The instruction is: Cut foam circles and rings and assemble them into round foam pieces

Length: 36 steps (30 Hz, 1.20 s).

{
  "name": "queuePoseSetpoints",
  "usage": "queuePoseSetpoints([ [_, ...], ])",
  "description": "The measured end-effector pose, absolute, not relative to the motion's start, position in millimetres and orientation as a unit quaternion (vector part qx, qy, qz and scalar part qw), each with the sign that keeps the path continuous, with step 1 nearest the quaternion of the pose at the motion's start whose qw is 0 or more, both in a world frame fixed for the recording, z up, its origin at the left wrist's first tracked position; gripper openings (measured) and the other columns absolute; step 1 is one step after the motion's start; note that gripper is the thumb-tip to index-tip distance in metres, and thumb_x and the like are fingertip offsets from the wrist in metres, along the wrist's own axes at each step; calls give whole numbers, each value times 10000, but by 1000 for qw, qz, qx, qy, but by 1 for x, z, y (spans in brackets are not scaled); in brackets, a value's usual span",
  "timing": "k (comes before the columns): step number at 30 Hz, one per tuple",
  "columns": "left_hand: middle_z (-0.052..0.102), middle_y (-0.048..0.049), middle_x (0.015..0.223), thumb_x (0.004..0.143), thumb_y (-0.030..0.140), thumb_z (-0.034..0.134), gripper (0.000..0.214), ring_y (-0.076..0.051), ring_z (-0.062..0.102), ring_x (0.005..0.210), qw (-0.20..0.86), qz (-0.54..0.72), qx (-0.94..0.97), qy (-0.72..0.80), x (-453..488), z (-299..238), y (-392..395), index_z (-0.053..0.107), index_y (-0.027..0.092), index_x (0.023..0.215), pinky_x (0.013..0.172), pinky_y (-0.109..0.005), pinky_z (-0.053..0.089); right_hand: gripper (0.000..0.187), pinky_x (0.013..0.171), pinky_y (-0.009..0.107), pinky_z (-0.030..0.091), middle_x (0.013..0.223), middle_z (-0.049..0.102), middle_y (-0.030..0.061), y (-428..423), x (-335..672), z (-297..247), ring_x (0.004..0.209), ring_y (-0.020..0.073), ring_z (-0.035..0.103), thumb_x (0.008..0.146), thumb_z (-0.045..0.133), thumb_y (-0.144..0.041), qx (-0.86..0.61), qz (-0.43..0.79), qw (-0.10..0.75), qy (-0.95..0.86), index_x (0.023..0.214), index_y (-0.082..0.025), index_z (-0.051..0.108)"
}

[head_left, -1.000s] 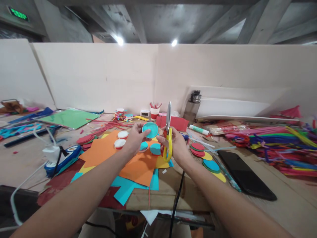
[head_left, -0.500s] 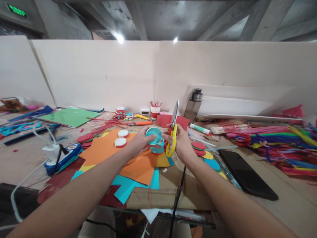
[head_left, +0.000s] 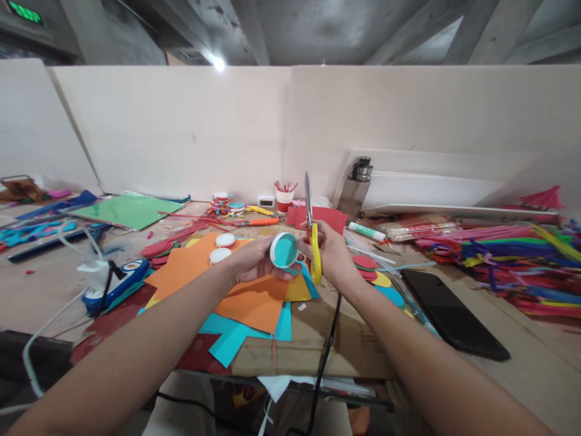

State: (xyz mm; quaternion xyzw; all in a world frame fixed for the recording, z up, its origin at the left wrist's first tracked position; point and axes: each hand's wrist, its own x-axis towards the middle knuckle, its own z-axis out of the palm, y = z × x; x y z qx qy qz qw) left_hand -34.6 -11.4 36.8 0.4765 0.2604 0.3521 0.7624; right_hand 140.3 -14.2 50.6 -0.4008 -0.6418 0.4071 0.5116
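Left hand (head_left: 255, 261): fingers closed on the rim of the teal disc (head_left: 284, 250), thumb at its lower edge, holding it up off the desk with its face tilted toward the camera.
Right hand (head_left: 334, 257): wrapped through the yellow loops of the scissors (head_left: 314, 245) in a firm grip; blades together or nearly so, too thin to tell.
Teal disc: round, white-rimmed, held between the two hands, just left of the scissor handles and all but touching them.
Scissors: long axis near upright, tips skyward, rising past the disc's right edge without biting into it.
Nearer hand: left on the disc itself, right just beside it.
Below: orange paper (head_left: 254, 303) overlapping teal paper (head_left: 233, 342) at the desk edge; black cable (head_left: 324, 345) hanging over the front.
Further out: two white caps (head_left: 219, 255) to the left, red circles (head_left: 364, 263) to the right, black phone (head_left: 454, 315) beyond them, pipe cleaners (head_left: 521, 260) far right, water bottle (head_left: 356, 191) by the back wall.
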Motion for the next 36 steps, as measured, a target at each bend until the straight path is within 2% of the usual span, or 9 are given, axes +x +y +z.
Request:
queuePoseSetpoints([
  [6,687,-179,940,751,740,456,672,-318,666,908,801,310,454,237,-35,37,-12,628,155,1034,679,-442,548,461,635,281,472,823,676,28,-12,142,49,711,172,608,677,579,-125,-454,208,488,-716,1131,-204,600],
  [8,692,-173,902,749,724,485,654,-304,674,859,795,315,454,251,-32,36,-12,640,144,1009,678,-438,549,467,674,291,472,830,684,29,-15,140,50,721,172,606,667,554,-86,-453,172,476,-734,1113,-205,623],
  [10,698,-155,876,771,638,553,540,-281,680,807,777,339,457,270,-29,35,-13,655,144,963,675,-424,551,447,670,291,470,823,683,27,-17,138,52,703,167,598,666,562,-89,-454,167,479,-733,1090,-207,637],
  [13,697,-128,859,794,567,580,446,-250,683,772,753,396,451,270,-26,35,-11,654,158,956,642,-370,549,401,591,274,460,770,662,13,-16,137,55,648,156,581,686,625,-194,-465,229,502,-692,1087,-211,615],
  [18,688,-98,968,779,694,483,627,-203,673,795,659,554,458,222,-27,41,-9,567,214,1173,617,-295,530,497,429,224,386,676,613,-35,-11,134,55,484,100,482,589,757,-372,-441,409,537,-591,1013,-227,541],
  [21,678,-90,1016,752,735,454,689,-197,663,854,605,599,482,208,-24,41,-12,533,240,1224,669,-291,528,539,404,214,370,731,639,-16,-13,128,51,500,103,506,548,791,-398,-421,482,514,-571,990,-229,534],
  [28,648,-128,1093,675,708,567,751,-237,624,996,501,634,545,222,-17,36,-19,539,199,1226,791,-304,501,588,432,205,407,959,676,45,-20,117,45,615,115,580,516,818,-355,-421,503,497,-569,1022,-216,553],
  [32,638,-120,1105,713,674,567,702,-242,620,998,501,622,568,199,-16,36,-20,521,214,1241,813,-328,499,646,468,226,451,928,683,39,-23,115,47,628,133,603,482,838,-307,-405,528,491,-562,1047,-220,537],
  [36,652,-103,1028,721,674,559,681,-229,624,972,495,635,559,197,-15,36,-20,528,218,1225,816,-323,498,616,441,212,432,878,683,23,-23,115,47,547,101,552,500,827,-331,-415,515,489,-569,1034,-218,542],
])
